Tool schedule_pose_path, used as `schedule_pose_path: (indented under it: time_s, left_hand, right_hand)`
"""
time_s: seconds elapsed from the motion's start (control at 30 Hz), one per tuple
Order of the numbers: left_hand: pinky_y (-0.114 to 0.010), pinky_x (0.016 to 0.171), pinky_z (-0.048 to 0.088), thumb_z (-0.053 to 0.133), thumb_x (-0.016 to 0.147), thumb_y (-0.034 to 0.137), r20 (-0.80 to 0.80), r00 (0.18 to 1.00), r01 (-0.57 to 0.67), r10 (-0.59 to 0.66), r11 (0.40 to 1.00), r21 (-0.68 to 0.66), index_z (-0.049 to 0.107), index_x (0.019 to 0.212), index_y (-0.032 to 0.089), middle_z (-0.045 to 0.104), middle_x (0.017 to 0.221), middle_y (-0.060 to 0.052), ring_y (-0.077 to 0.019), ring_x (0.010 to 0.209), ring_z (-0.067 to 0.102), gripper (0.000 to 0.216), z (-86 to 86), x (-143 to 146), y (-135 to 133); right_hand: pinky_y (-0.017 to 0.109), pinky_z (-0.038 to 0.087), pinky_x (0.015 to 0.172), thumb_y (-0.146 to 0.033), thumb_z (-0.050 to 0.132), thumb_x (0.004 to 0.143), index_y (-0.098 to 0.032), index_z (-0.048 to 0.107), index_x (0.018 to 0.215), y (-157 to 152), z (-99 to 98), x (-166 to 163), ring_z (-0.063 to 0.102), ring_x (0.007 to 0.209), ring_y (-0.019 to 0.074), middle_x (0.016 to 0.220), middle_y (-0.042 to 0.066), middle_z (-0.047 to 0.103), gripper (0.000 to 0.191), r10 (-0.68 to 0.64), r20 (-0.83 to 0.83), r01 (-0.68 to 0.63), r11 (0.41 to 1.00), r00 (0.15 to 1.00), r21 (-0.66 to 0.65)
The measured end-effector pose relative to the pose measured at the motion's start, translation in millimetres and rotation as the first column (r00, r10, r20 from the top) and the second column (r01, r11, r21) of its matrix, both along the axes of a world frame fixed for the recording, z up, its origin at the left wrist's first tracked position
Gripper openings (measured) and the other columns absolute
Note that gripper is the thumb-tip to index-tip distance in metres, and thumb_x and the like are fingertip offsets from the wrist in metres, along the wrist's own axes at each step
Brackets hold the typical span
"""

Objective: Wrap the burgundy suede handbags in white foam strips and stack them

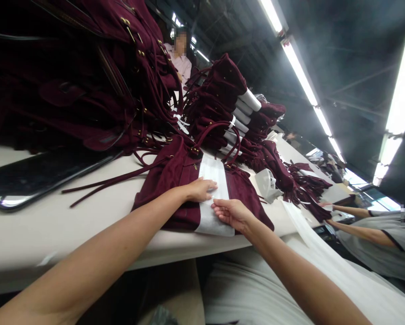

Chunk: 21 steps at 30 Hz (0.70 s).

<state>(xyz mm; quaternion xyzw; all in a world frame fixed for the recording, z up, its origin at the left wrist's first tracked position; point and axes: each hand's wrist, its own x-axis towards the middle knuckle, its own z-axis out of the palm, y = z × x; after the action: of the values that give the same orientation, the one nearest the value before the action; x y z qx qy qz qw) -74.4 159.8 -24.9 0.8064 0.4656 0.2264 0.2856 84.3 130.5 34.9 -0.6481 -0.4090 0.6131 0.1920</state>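
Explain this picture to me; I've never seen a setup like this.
There is no machine: one camera, worn on a person's head, looks forward and down at their bare hands. On the pale table lies a maroon bag with a white band across its middle. The left hand rests on the band; the right hand pinches at it, though what it grips is too small to tell. More maroon bags are piled behind. The arms at far right are someone else's.
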Motion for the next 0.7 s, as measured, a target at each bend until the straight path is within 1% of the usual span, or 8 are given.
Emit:
schedule_pose_path:
  time_s: [0.2, 0.4, 0.6, 0.7]
  left_hand:
    - [-0.041, 0.118, 0.015, 0.057, 0.083, 0.015, -0.021, 1.0, -0.008, 0.008, 1.0, 0.009, 0.052, 0.134, 0.018, 0.039, 0.152, -0.011, -0.0231, 0.142, 0.032, 0.051, 2.3, -1, -1]
    - [-0.04, 0.118, 0.014, 0.057, 0.084, 0.016, -0.025, 1.0, -0.004, 0.004, 1.0, 0.016, 0.052, 0.134, 0.017, 0.039, 0.152, -0.011, -0.0227, 0.142, 0.032, 0.051, 2.6, 0, -1]
    - [-0.041, 0.119, 0.013, 0.057, 0.084, 0.017, -0.027, 1.0, 0.001, 0.0, 1.0, 0.012, 0.051, 0.135, 0.017, 0.038, 0.152, -0.011, -0.0221, 0.142, 0.032, 0.051, 1.7, -1, 0]
    - [-0.04, 0.119, 0.012, 0.054, 0.086, 0.018, -0.03, 1.0, 0.005, -0.005, 1.0, 0.014, 0.051, 0.135, 0.018, 0.037, 0.153, -0.01, -0.0207, 0.142, 0.031, 0.049, 1.0, -1, 0]
  right_hand:
    - [0.011, 0.045, 0.035, -0.013, 0.057, 0.093, -0.004, 0.063, 0.072, 7, 2.3, -5, 0.053, 0.036, 0.0057, 0.047, 0.001, 0.059, 0.024, 0.05, 0.114, -0.044, 0.997, 0.992, -0.059]
    - [0.011, 0.044, 0.034, -0.015, 0.055, 0.094, -0.005, 0.062, 0.073, 9, 8.2, -10, 0.053, 0.035, 0.0053, 0.048, 0.001, 0.06, 0.024, 0.093, 0.199, -0.071, 0.991, 0.976, -0.118]
    - [0.009, 0.04, 0.031, -0.015, 0.056, 0.093, -0.006, 0.061, 0.069, 8, 6.4, -13, 0.05, 0.033, 0.0044, 0.046, -0.001, 0.057, 0.026, 0.12, 0.239, -0.103, 0.991, 0.964, -0.081]
    - [0.009, 0.036, 0.03, -0.016, 0.057, 0.092, -0.007, 0.059, 0.064, 8, 2.9, -13, 0.047, 0.032, 0.0036, 0.043, -0.002, 0.054, 0.029, 0.163, 0.306, -0.15, 0.986, 0.938, -0.069]
